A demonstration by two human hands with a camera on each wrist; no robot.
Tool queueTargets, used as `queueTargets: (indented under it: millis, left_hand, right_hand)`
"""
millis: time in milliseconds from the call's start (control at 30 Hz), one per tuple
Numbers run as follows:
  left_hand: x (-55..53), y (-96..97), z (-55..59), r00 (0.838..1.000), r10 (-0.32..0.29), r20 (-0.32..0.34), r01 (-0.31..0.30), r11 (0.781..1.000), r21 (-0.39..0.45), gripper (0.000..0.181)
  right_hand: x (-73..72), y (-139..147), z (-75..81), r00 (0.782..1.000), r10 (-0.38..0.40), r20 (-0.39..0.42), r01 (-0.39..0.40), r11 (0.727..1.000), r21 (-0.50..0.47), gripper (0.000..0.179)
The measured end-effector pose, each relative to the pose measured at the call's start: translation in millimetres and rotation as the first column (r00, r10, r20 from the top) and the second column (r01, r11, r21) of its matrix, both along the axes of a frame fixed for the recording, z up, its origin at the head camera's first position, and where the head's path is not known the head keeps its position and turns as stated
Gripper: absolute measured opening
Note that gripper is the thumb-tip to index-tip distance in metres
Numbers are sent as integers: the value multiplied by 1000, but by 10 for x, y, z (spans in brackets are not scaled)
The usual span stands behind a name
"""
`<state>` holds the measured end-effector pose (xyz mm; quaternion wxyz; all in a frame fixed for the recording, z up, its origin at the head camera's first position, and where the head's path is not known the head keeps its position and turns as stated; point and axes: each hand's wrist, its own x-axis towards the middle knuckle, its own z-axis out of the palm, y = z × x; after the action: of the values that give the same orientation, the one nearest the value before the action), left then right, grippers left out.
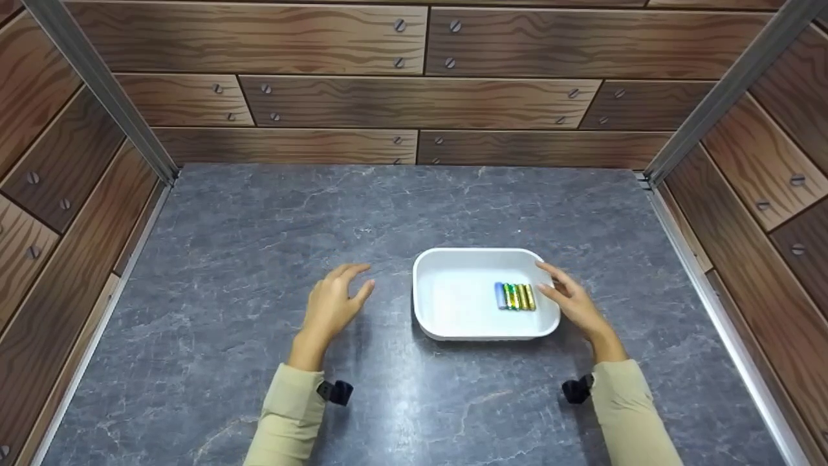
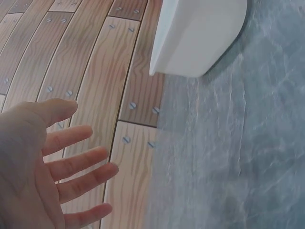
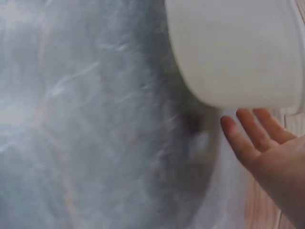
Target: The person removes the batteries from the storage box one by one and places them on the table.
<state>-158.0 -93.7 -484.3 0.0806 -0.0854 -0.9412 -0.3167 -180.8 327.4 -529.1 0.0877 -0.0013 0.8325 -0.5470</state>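
My left hand [image 1: 333, 299] is open over the dark grey, marble-veined tabletop [image 1: 272, 207], fingers spread and a little bent, thumb held apart, with nothing in hold. To its right, apart from the fingertips, sits a white, rounded-rectangular, smooth-walled tray [image 1: 446, 298]. My right hand [image 1: 576, 309] is at the tray's far side from my left, fingers loosely extended, thumb and forefinger overlapping the rim in the head view; contact with the rim cannot be told. Inside the tray, just left of my right thumb, a row of small battery-shaped cylinders [image 1: 515, 297] lies side by side: a pale blue one at the end nearest my left hand, then shiny green and gold ones. Both forearms are in pale yellow-green sleeves [image 1: 293, 398], each wrist bearing a small black device [image 1: 336, 392] on its inner side. Beyond my hands stand wood-patterned panels [image 1: 388, 100] printed with screw heads.
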Motion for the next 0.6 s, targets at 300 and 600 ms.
queueTargets:
  millis: [300,600]
  left_hand:
    - [48,172,-59,997,-72,28,70,995,67,33]
    - [33,361,-69,983,-177,59,168,977,128,33]
  right_hand:
    - [28,100,-218,997,-30,-70,16,981,-195,53]
    - [55,145,-350,999,-30,-16,19,891,-453,53]
